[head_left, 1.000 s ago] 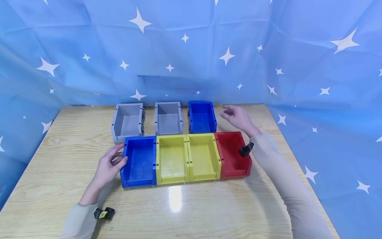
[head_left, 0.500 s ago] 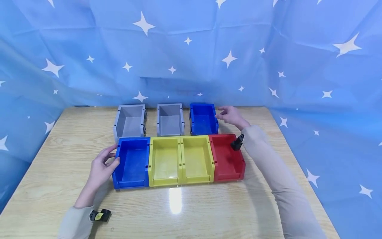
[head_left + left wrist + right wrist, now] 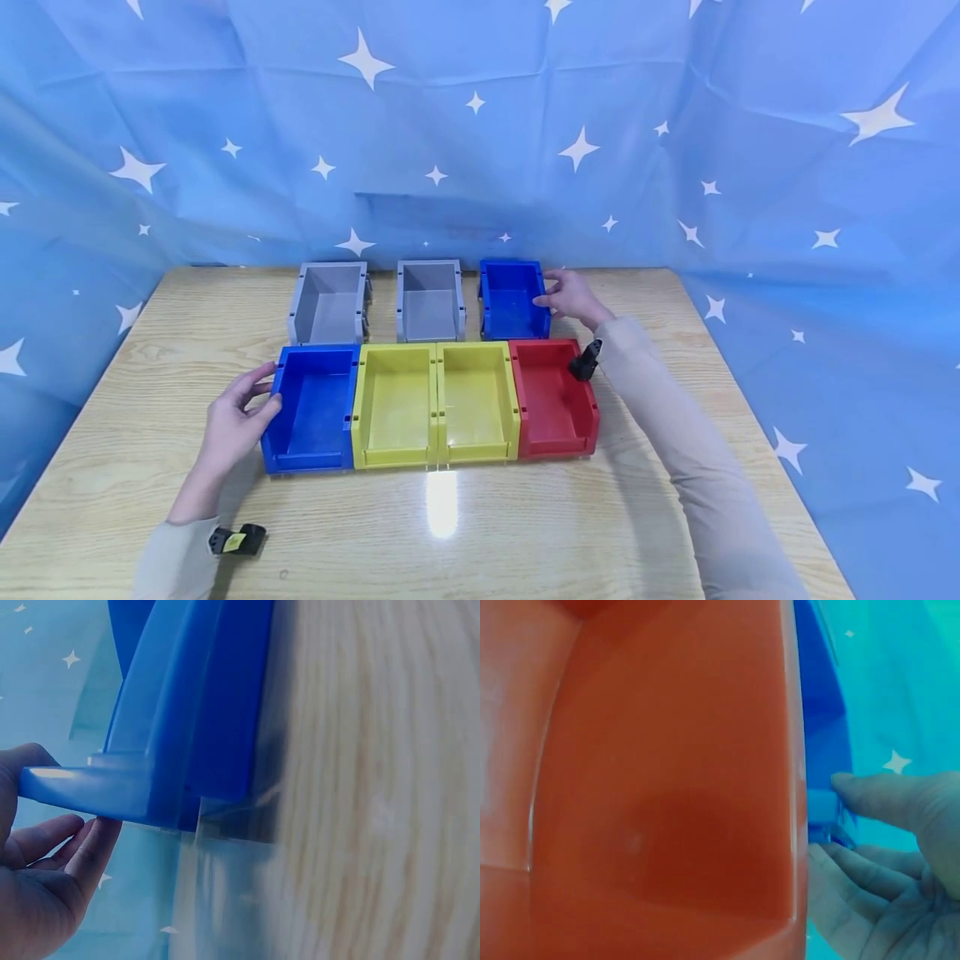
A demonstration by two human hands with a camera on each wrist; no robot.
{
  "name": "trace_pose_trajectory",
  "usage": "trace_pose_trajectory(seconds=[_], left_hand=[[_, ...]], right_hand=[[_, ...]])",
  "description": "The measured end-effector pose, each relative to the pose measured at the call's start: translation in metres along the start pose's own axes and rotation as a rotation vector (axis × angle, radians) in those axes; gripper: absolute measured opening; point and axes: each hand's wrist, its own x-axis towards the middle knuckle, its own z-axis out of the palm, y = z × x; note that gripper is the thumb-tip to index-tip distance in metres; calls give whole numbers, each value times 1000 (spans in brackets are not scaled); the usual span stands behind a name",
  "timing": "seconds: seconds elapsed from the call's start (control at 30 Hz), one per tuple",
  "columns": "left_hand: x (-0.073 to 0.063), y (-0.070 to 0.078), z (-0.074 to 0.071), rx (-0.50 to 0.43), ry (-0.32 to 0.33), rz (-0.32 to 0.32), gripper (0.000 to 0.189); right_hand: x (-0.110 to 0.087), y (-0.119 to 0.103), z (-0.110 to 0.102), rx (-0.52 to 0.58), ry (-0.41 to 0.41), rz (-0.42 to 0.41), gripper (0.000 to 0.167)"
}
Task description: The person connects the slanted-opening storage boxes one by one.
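My left hand (image 3: pixel 234 423) holds the left wall of the front blue storage bin (image 3: pixel 313 412), thumb and fingers on either side of it. In the left wrist view the fingers (image 3: pixel 94 851) lie under that bin's rim flange. To its right, side by side, stand two yellow bins (image 3: pixel 400 404) and a red bin (image 3: pixel 553 400). My right hand (image 3: pixel 572 298) pinches the right wall of the rear blue bin (image 3: pixel 512 302), its thumb (image 3: pixel 877 796) over the rim and the other fingers outside. The red bin covers part of this grip in the right wrist view.
Two grey bins (image 3: pixel 430 302) stand in the back row, left of the rear blue bin, with gaps between them. All sit on a wooden table (image 3: pixel 360 533). A blue star-patterned cloth (image 3: pixel 480 133) hangs behind its back edge. My right forearm reaches past the red bin.
The front row of bins has slid left together with my left hand. My right hand has moved left from beside the rear blue bin and taken hold of its right wall.
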Motion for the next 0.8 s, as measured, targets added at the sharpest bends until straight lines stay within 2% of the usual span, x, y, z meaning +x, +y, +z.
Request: trace_pose_trajectory(seconds=[0.43,0.57,0.8], left_hand=[[0,-2,-9,38,28,-49,40],[0,-3,-12,45,34,-60,40],[0,-10,-17,56,63,-88,41]], right_hand=[[2,-3,0,45,58,66,58],[-1,0,-8,75,82,73,57],[-9,8,-32,79,190,86,54]])
